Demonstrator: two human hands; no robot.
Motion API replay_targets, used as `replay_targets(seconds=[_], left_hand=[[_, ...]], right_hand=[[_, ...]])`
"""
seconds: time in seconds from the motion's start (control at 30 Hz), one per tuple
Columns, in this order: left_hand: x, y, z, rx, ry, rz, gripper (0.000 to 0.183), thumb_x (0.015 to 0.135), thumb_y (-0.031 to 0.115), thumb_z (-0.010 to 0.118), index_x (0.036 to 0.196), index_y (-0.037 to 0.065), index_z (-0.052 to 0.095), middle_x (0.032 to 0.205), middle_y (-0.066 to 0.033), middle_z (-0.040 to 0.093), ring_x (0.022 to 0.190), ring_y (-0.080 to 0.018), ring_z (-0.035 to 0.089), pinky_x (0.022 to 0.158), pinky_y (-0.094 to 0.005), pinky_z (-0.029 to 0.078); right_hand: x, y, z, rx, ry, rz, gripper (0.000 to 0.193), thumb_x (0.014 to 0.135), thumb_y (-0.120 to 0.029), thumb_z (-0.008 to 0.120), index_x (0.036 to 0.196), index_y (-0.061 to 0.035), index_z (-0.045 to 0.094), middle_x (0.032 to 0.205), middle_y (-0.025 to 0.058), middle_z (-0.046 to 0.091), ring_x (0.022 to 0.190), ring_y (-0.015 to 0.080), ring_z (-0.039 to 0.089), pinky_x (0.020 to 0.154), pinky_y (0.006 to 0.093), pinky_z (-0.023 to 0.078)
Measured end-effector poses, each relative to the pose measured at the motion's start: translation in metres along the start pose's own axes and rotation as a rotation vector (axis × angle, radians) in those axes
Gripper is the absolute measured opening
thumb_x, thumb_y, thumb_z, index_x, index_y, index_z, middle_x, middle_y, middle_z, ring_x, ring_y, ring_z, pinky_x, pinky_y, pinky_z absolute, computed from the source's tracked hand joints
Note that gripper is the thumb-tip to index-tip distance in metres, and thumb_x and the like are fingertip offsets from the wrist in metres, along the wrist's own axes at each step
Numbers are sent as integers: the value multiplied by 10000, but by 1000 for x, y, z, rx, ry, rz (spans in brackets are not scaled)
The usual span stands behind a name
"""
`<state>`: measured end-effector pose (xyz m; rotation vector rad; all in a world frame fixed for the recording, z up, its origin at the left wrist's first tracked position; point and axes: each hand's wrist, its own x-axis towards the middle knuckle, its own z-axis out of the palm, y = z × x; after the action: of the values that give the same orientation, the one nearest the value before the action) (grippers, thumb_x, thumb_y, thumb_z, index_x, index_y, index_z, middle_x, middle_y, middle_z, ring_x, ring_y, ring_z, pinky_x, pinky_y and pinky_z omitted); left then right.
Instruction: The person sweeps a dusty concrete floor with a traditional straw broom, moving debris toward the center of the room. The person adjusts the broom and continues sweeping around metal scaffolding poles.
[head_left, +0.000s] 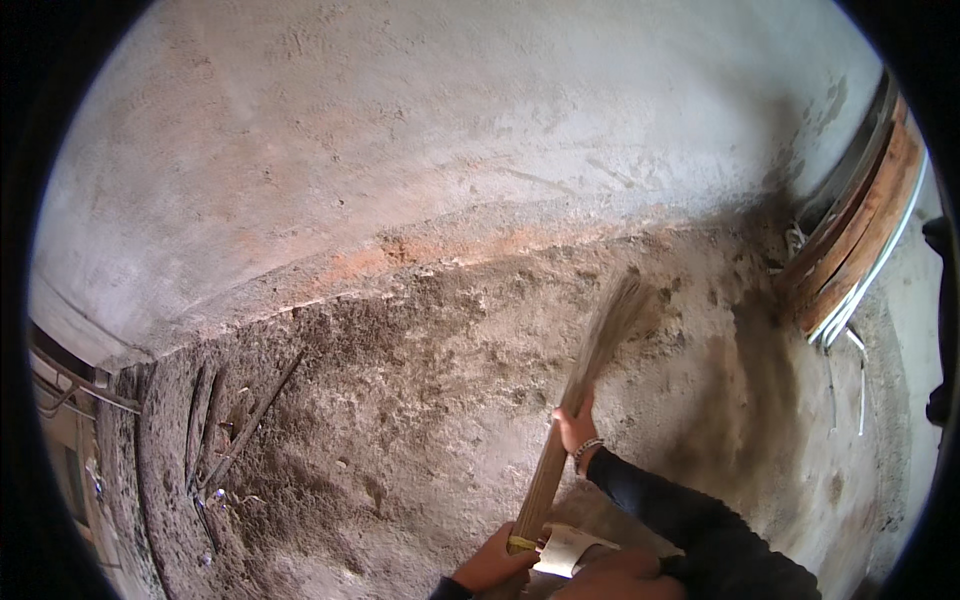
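Note:
A long broom of thin sticks (545,477) slants up and to the right across the lower middle. My left hand (493,562) is wrapped round its lower end, beside a yellow band. Higher up the bundle, my right hand (577,428), with a bracelet at the wrist and a dark sleeve, closes round the sticks. The spread, slightly blurred tips (622,297) reach over the dirt floor (430,400) towards the foot of the wall. Below my right forearm shows a pale, curved object (566,550) whose kind I cannot make out.
A rough plastered wall (450,120) runs along the back. Wooden boards (860,220) and white pipes (885,270) lean at the right. Several sticks (255,420) lie on the floor at the left, near small bits of litter (215,495).

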<state>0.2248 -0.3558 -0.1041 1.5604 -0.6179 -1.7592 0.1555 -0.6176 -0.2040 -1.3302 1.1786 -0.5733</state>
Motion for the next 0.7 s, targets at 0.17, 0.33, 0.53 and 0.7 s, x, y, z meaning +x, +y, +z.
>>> replay_targets(seconds=[0.17,0.33,0.53,0.7], left_hand=[[-19,-45,72,-498,438,10,833,819,269,751,1463,19,285,974,-100,631,815,-197,629,691,-344,557],[-34,-87,83,-322,549,116,833,823,269,751,1458,2,282,985,-102,629,832,-200,635,698,-342,558],[-84,-101,-6,152,400,209,817,844,235,735,1464,-14,264,1053,-115,620,890,-215,653,740,-346,562],[-85,-86,20,-556,551,189,520,902,177,652,1339,24,416,942,-84,611,813,-176,633,679,-324,549]], right_hand=[[-17,-17,68,-217,-745,-50,1016,838,-372,647,1504,-1,-25,1417,271,357,1221,367,496,1015,421,418],[-76,-29,127,111,-727,-234,996,815,-196,677,1549,-87,13,1576,218,182,1407,275,308,1087,361,350],[-74,5,83,131,-41,-388,878,872,-134,573,1531,-47,0,1282,196,533,1041,246,593,871,400,504],[-38,-6,181,-448,-783,-41,401,811,-329,610,943,50,611,849,250,657,804,335,657,727,445,508]])
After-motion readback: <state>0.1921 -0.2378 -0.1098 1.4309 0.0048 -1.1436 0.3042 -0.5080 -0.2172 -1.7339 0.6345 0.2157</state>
